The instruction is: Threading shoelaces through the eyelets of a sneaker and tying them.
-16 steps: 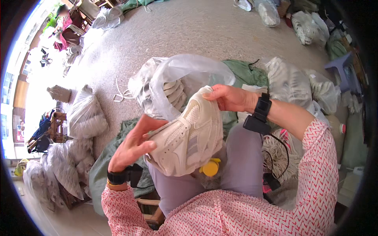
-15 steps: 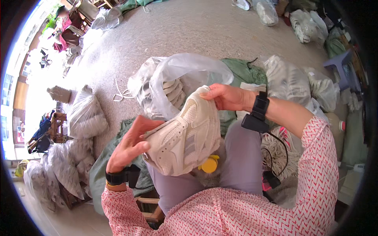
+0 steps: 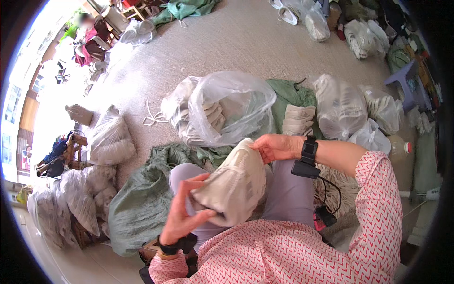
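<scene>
A cream shoe upper (image 3: 236,187), with no sole visible on it, is held over my lap between both hands. My right hand (image 3: 275,147) pinches its far, narrow tip between thumb and fingers. At the near left end my left hand (image 3: 185,213) grips the edge, fingers on the far side and thumb beside a dark opening. The upper's paler, plainer face is turned up. Beyond it a clear plastic bag (image 3: 231,106) gapes, with stacked cream uppers (image 3: 213,116) inside. To the right of that bag lies another small stack of uppers (image 3: 298,120).
Green sacking (image 3: 137,208) spreads at my left, near filled plastic bags (image 3: 111,139). More bags (image 3: 338,106) stand at the right, with a bundle of cream cords (image 3: 333,187) by my leg. A purple stool (image 3: 411,87) is far right; a person (image 3: 92,40) sits far left.
The upper has come down closer to my body and turned over, so its grey side stripe no longer shows. Both hands moved with it. The yellow cap on my lap is now hidden.
</scene>
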### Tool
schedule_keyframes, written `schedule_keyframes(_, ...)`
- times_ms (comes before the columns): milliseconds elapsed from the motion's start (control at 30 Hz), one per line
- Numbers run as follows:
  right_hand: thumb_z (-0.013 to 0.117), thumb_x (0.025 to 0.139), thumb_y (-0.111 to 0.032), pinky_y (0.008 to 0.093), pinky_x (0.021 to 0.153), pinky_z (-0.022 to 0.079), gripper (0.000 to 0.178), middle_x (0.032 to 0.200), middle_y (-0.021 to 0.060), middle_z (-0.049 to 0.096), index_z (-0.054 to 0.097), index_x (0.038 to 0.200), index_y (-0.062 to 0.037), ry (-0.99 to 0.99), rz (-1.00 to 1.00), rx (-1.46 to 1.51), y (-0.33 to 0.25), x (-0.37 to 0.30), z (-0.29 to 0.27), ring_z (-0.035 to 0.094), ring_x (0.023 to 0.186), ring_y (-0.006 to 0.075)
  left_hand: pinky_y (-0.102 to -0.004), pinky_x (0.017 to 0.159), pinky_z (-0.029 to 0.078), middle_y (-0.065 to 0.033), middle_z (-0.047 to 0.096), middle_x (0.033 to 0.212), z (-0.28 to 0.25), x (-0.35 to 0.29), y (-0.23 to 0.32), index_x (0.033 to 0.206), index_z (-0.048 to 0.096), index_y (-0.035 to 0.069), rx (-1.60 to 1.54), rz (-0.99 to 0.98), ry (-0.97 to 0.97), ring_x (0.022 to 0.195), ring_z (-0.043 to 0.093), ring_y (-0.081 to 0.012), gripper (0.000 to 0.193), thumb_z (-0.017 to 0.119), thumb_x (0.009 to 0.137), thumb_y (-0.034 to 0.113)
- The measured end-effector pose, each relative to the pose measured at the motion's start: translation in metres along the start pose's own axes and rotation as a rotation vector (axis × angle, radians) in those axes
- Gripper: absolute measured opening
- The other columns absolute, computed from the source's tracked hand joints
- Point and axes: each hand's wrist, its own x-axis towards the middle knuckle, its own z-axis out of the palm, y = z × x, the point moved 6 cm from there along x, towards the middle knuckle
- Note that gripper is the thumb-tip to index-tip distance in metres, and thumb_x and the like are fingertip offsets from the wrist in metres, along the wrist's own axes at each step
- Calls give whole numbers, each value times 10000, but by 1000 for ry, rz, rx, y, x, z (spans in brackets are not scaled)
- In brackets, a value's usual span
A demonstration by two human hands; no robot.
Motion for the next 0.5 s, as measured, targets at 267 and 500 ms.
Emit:
schedule_keyframes(267,529,1026,-334,390,869,544,341,1014,103,693,684,1086,-36,330,5,-234,20,10,-25,669,872,238,-476,1101,415,-204,531,1466,71,12,-19,1285,514,0,378,81,73,1297,513,-385,658,893,782,195)
schedule_keyframes(500,576,1023,-341,414,905,540,450,1079,216,706,608,1259,41,581,-404,-1070,-9,-23,5,689,1017,329,-460,1148,397,-275,455,1517,76,9,-21,1341,409,-14,234,100,-1,1398,477,-386,657,826,882,205)
